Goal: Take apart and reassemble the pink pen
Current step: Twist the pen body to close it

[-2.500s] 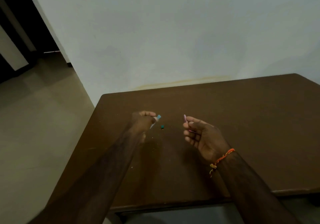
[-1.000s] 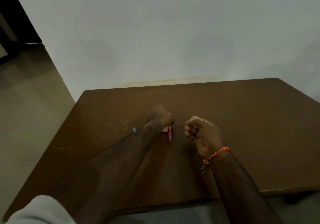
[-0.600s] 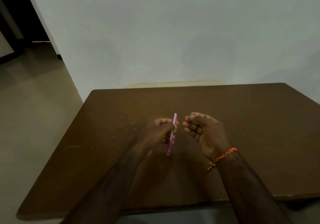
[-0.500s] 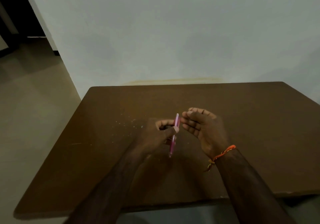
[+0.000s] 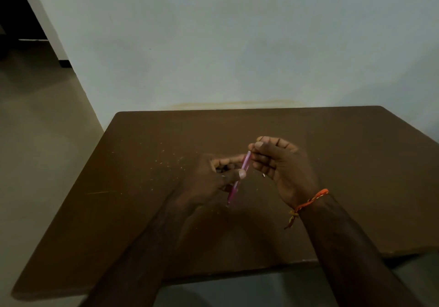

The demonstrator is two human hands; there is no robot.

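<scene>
The pink pen [image 5: 240, 176] is held nearly upright and tilted, its tip pointing down toward me, above the middle of the brown table [image 5: 356, 164]. My left hand [image 5: 213, 178] pinches the pen's middle between thumb and fingers. My right hand [image 5: 278, 161] has its fingertips closed on the pen's upper end. A tiny pale part [image 5: 263, 175] shows just below my right fingers; what it is cannot be made out.
Pale specks [image 5: 166, 159] are scattered over the tabletop left of my hands. The table's far edge meets a white wall [image 5: 237, 45]. A beige floor [image 5: 35, 128] lies to the left. An orange thread band [image 5: 311, 201] circles my right wrist.
My left hand picked the pink pen up from the table and raised it. My right hand moved in and closed its fingertips on the pen's upper end.
</scene>
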